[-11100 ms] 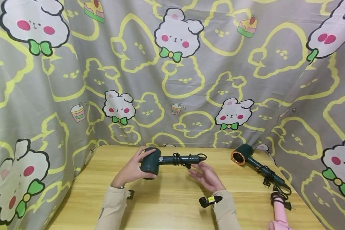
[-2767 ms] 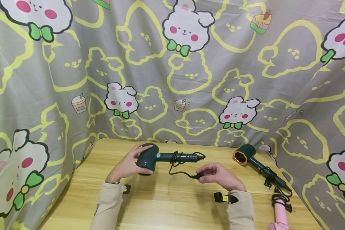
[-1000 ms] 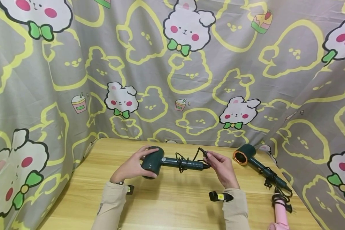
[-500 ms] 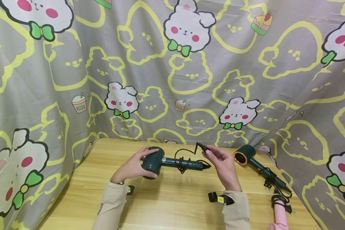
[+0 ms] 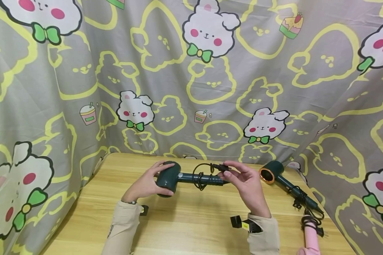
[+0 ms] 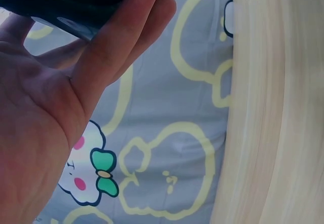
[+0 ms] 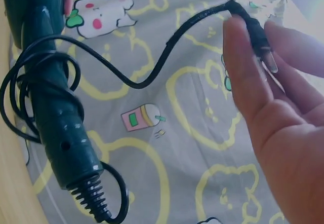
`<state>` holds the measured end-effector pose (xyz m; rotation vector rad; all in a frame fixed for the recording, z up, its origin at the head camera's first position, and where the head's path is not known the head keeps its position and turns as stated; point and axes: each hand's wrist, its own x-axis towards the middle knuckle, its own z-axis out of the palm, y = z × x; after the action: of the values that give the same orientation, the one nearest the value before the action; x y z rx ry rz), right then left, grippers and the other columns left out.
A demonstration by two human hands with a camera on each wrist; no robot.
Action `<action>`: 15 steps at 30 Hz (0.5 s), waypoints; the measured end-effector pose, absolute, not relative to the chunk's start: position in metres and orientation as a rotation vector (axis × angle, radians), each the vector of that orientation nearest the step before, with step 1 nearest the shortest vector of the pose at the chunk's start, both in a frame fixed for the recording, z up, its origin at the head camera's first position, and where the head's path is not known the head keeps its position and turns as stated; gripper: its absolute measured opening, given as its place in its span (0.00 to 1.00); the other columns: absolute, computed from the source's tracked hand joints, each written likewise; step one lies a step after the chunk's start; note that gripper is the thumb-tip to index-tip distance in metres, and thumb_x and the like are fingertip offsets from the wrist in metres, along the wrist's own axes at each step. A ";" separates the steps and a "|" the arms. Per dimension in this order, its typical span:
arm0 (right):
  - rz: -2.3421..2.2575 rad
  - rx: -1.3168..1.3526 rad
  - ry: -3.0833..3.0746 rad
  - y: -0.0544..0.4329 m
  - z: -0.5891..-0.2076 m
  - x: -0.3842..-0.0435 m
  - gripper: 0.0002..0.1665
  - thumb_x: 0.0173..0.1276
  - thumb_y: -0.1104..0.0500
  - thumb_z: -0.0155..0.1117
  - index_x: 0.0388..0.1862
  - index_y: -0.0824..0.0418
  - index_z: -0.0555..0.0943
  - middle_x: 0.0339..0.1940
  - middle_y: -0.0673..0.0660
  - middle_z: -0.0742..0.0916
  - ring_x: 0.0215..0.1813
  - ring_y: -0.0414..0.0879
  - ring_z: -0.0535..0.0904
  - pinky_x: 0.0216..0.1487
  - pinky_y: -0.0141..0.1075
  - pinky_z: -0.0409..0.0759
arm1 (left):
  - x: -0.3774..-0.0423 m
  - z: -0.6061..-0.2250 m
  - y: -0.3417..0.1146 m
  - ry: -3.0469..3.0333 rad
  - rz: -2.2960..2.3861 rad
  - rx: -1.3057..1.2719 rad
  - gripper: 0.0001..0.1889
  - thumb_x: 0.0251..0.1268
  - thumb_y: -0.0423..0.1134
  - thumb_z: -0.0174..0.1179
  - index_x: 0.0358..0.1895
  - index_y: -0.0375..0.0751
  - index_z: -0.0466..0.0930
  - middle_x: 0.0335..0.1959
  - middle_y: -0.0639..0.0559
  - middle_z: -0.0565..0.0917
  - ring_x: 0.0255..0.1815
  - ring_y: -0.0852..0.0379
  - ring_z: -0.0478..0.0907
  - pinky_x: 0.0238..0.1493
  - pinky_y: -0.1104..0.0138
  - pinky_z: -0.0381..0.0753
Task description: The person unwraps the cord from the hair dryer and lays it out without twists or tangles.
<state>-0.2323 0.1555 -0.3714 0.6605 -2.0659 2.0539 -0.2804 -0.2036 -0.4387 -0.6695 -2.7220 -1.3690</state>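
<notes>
My left hand [image 5: 143, 186] grips the head of a dark green hair dryer [image 5: 168, 180], thumb below and fingers over the top. Its handle points right, with the black power cord [image 7: 50, 72] looped loosely around it. Between thumb and fingers, my right hand [image 5: 247, 184] pinches the cord's plug [image 7: 258, 37], whose metal prongs show in the right wrist view. A free stretch of cord curves from the handle up to that plug. In the left wrist view the fingers [image 6: 119, 31] lie along the dark dryer head, most of which is out of frame.
A second dark green hair dryer [image 5: 285, 182] with a copper-coloured ring lies at the right of the wooden table [image 5: 185, 226]. In front of it is a pink hair dryer [image 5: 311, 235], partly cut off, its cord wrapped. Patterned grey curtains [image 5: 166, 85] stand around the table's back and sides.
Earlier the right hand was empty beside the handle; it then took the plug and drew some cord out. Since half a second ago the plug has come slightly left, over the handle's end.
</notes>
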 end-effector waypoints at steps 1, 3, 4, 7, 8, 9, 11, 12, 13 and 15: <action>2.071 0.711 -2.050 0.155 -0.371 -0.232 0.22 0.74 0.67 0.65 0.63 0.77 0.77 0.56 0.49 0.89 0.49 0.42 0.91 0.54 0.39 0.87 | -0.280 -0.439 -0.204 -2.721 -1.370 -0.664 0.52 0.39 0.60 0.84 0.74 0.73 0.69 0.83 0.46 0.57 0.70 0.35 0.72 0.58 0.47 0.81; 2.100 0.806 -2.027 0.154 -0.369 -0.230 0.22 0.74 0.70 0.63 0.64 0.77 0.76 0.57 0.52 0.88 0.49 0.42 0.91 0.53 0.40 0.87 | -0.281 -0.439 -0.204 -2.716 -1.369 -0.660 0.51 0.39 0.60 0.84 0.74 0.73 0.69 0.83 0.45 0.57 0.69 0.35 0.73 0.57 0.47 0.81; 2.110 0.848 -2.024 0.154 -0.368 -0.229 0.22 0.74 0.70 0.63 0.64 0.77 0.76 0.58 0.53 0.88 0.50 0.43 0.90 0.53 0.40 0.87 | -0.281 -0.439 -0.205 -2.714 -1.367 -0.657 0.51 0.39 0.60 0.84 0.74 0.74 0.69 0.83 0.44 0.57 0.68 0.35 0.73 0.57 0.48 0.81; 2.125 0.927 -2.038 0.152 -0.367 -0.227 0.22 0.73 0.71 0.63 0.65 0.75 0.76 0.59 0.56 0.87 0.52 0.44 0.90 0.54 0.41 0.87 | -0.281 -0.440 -0.206 -2.707 -1.362 -0.653 0.51 0.39 0.60 0.84 0.74 0.74 0.69 0.83 0.43 0.57 0.67 0.35 0.73 0.56 0.48 0.81; 2.125 0.946 -2.047 0.151 -0.366 -0.226 0.23 0.73 0.71 0.63 0.65 0.75 0.76 0.60 0.56 0.87 0.52 0.44 0.90 0.55 0.41 0.87 | -0.281 -0.441 -0.206 -2.702 -1.363 -0.652 0.51 0.39 0.60 0.84 0.74 0.74 0.69 0.82 0.43 0.58 0.67 0.35 0.73 0.57 0.48 0.81; 2.121 0.960 -2.062 0.150 -0.366 -0.226 0.23 0.73 0.71 0.63 0.65 0.74 0.77 0.60 0.56 0.87 0.52 0.44 0.90 0.55 0.41 0.87 | -0.282 -0.441 -0.207 -2.696 -1.363 -0.653 0.51 0.39 0.60 0.84 0.74 0.74 0.69 0.82 0.43 0.58 0.68 0.35 0.73 0.57 0.47 0.81; 2.118 0.992 -2.088 0.149 -0.365 -0.224 0.22 0.73 0.71 0.63 0.65 0.74 0.77 0.59 0.55 0.88 0.51 0.44 0.90 0.55 0.41 0.87 | -0.282 -0.441 -0.208 -2.686 -1.365 -0.658 0.51 0.39 0.60 0.84 0.74 0.74 0.69 0.82 0.43 0.59 0.68 0.35 0.73 0.57 0.47 0.81; 2.121 1.011 -2.098 0.149 -0.364 -0.223 0.22 0.73 0.71 0.63 0.64 0.74 0.77 0.59 0.54 0.88 0.52 0.44 0.90 0.55 0.41 0.87 | -0.282 -0.442 -0.208 -2.680 -1.366 -0.659 0.51 0.39 0.60 0.84 0.74 0.74 0.69 0.82 0.43 0.59 0.68 0.35 0.73 0.58 0.46 0.81; 2.134 1.034 -2.101 0.148 -0.364 -0.222 0.22 0.73 0.71 0.63 0.64 0.74 0.77 0.60 0.54 0.87 0.52 0.44 0.90 0.55 0.41 0.87 | -0.282 -0.442 -0.209 -2.675 -1.369 -0.662 0.51 0.39 0.60 0.84 0.74 0.73 0.69 0.81 0.44 0.60 0.68 0.35 0.73 0.58 0.46 0.81; 2.164 1.091 -2.100 0.148 -0.363 -0.220 0.21 0.73 0.72 0.62 0.63 0.75 0.77 0.60 0.54 0.87 0.54 0.45 0.90 0.55 0.42 0.87 | -0.283 -0.442 -0.210 -2.668 -1.372 -0.665 0.51 0.40 0.60 0.84 0.74 0.73 0.69 0.81 0.45 0.60 0.68 0.35 0.73 0.58 0.46 0.81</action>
<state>-0.2203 0.1477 -0.3628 1.0911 -2.1003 2.1640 -0.2828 -0.2100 -0.4420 -0.6646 -2.6677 -1.3719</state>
